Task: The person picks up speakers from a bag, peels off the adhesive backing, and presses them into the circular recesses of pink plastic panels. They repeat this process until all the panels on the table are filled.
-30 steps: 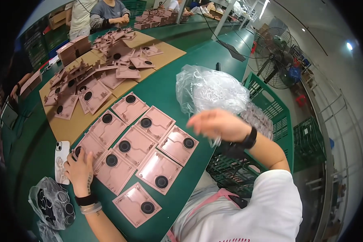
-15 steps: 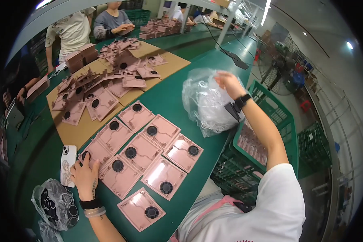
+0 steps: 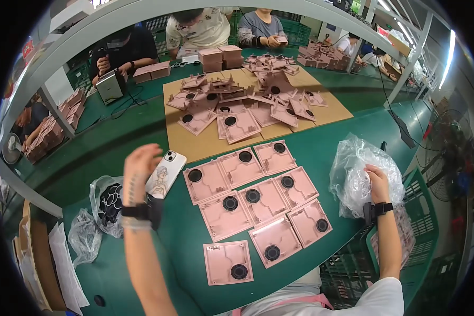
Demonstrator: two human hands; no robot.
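My left hand (image 3: 141, 167) is raised beside a white phone (image 3: 166, 174), its fingers loosely bent and apart, with nothing seen in them. On the right, my right hand (image 3: 378, 184) has its fingers drawn together against a clear plastic bag (image 3: 353, 176) of pale, thin contents. Whatever is between those fingertips is too small to make out. Between my hands, pink plastic panels (image 3: 208, 181) lie in rows, each with a black round part (image 3: 230, 203). One panel (image 3: 221, 258) lies apart at the front. A clear bag of black rings (image 3: 110, 203) sits left of my left forearm.
A heap of pink panels (image 3: 237, 118) covers cardboard (image 3: 181, 145) at the back. A green crate (image 3: 424, 221) stands beside the table's right edge. Co-workers sit across the table, near stacked pink parts (image 3: 211, 59). An open carton (image 3: 42, 258) is at far left.
My view has swung left. My left hand has lifted off the left panel and moved up beside the phone. My right hand stays at the clear bag, now lower against it.
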